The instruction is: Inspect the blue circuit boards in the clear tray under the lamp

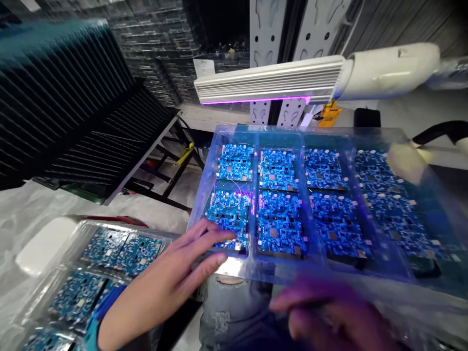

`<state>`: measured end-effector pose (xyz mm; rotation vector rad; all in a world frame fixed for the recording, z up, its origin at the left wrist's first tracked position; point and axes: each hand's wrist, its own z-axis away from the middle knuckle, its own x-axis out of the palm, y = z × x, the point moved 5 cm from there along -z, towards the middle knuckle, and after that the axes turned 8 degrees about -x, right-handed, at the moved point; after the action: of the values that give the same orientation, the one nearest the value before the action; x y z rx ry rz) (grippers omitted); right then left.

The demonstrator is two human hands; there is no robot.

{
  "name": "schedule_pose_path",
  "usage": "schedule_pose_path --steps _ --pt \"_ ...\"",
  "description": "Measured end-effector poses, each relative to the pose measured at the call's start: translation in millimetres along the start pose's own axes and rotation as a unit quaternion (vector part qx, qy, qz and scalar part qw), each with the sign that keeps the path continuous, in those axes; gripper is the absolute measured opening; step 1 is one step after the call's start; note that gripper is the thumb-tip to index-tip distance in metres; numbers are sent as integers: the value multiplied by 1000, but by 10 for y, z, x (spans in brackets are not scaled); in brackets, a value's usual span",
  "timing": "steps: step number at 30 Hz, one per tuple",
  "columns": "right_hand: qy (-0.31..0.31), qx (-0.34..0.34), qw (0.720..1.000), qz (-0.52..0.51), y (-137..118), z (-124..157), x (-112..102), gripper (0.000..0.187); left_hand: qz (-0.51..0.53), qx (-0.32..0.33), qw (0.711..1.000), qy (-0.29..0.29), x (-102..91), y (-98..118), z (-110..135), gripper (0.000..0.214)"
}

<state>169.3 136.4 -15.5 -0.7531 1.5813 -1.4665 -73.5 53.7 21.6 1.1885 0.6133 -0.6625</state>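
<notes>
In the head view a clear plastic tray (pixel 268 269) lies in front of me, with several blue circuit boards in its pockets. My left hand (pixel 186 265) reaches over the tray's near left corner, fingers stretched and apart. Its fingertips are over the lower part of the near-left circuit board (pixel 228 217); whether they touch it I cannot tell. A thin pale loop shows over the two leftmost boards. My right hand (pixel 329 312) is smeared by motion below the tray's near edge, and its fingers cannot be made out.
A long white lamp (pixel 270 80) with purple light spans above the tray's back edge. At lower left, another clear tray (pixel 32 297) holds more circuit boards. Dark stacked trays (pixel 73 97) stand on a metal-framed rack at left. An orange object (pixel 330 114) sits behind the tray.
</notes>
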Motion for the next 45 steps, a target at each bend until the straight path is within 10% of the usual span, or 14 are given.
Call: schedule_pose_path --steps 7,13,18,24,28,45 --pt "66 11 995 -80 -554 -487 -118 10 169 71 983 -11 61 309 148 44" --pt "-67 -2 989 131 -404 -392 -64 10 120 57 991 -28 133 249 217 34" --pt "-137 -63 920 362 -384 -383 47 16 64 89 993 -46 197 266 147 37" --pt "-76 -118 878 457 -422 -911 -160 13 -16 74 983 165 2 30 -76 34" --pt "-67 -120 852 506 -244 -1267 -329 11 -54 50 982 173 81 -107 -167 32" --pt "-85 -136 864 478 -97 -1448 -250 12 -53 31 984 170 295 -216 -221 20"
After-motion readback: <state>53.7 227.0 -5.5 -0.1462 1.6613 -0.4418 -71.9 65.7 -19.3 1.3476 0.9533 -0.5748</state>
